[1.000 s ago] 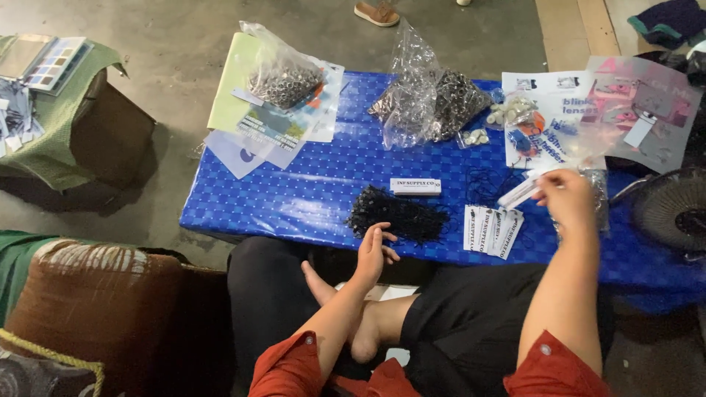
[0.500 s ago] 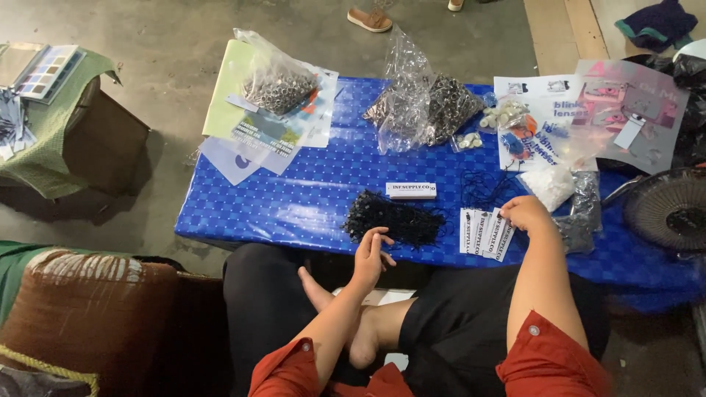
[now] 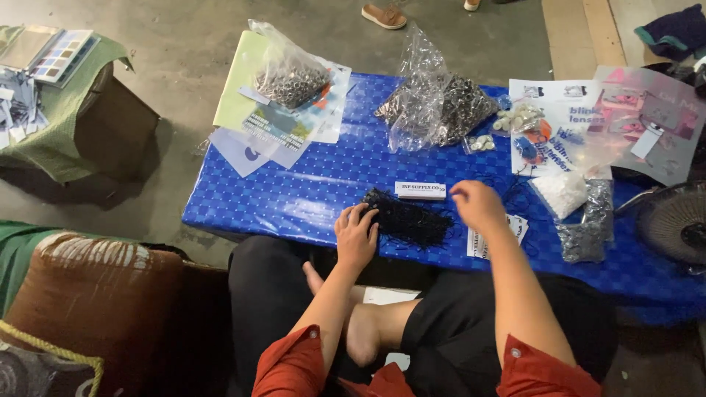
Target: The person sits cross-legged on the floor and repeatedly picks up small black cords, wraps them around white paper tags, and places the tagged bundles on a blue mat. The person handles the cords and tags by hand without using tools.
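Red sleeves: rolled at both elbows at the bottom edge; the person's body is cut off by the frame, bare feet folded between black-clad legs.
Left hand [image 3: 357, 235]: palm down, fingers spread and curled onto the near left edge of the black tangle; forearm runs straight up from the lap.
Black tangle [image 3: 409, 219]: a dark, mesh-like heap of thin cords or bands on the near middle of the table; single pieces cannot be made out.
Right hand [image 3: 478, 207]: hovering just right of the tangle, fingers bent downward and blurred; cannot tell whether it pinches anything.
White cards [image 3: 497, 237]: a fanned stack, mostly hidden under the right wrist.
Table [image 3: 294, 198]: low, covered in blue patterned cloth; its right end is cut off by the frame.
White box [image 3: 420, 190]: small flat label box lying just behind the tangle.
Small bags [image 3: 581, 213]: one with white bits, one with grey bits, right of the cards; contents too small to tell.
Fan [image 3: 673, 224]: partly cut off at the right edge.
Clear bag [image 3: 434, 103]: crumpled, holding dark metal pieces, far middle.
Second clear bag [image 3: 290, 73]: small metal rings inside, on printed papers at the far left corner.
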